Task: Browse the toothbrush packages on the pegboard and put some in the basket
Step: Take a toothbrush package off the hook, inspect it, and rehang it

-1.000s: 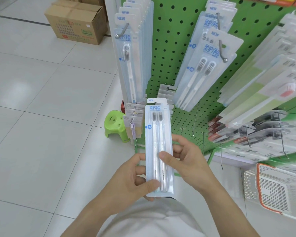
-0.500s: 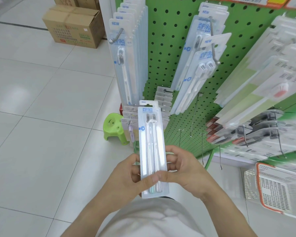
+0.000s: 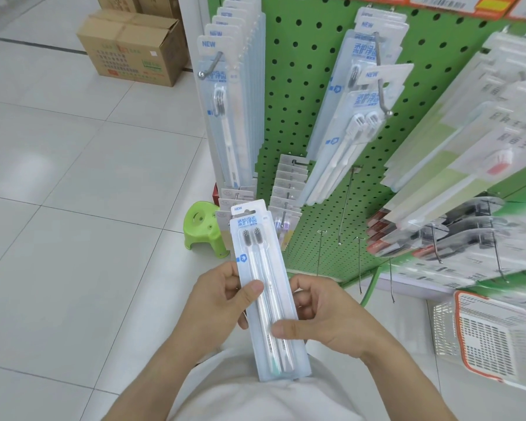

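A pale blue twin toothbrush package with two dark-bristled brushes is held upright in front of my body. My left hand grips its left edge, thumb on the front. From the right, my right hand pinches it lower down, its thumb across the front. On the green pegboard more of the same packages hang from a left hook and a middle hook. The white and orange basket stands on the floor at the lower right.
Other toothbrush packs hang at the right, and several bare hooks stick out of the board's lower part. A green plastic stool stands by the board's foot. Cardboard boxes sit on the tiled floor at the back left.
The package has been turned from edge-on back to face me and tilted slightly left. My left thumb has slid up its front; both hands keep hold.
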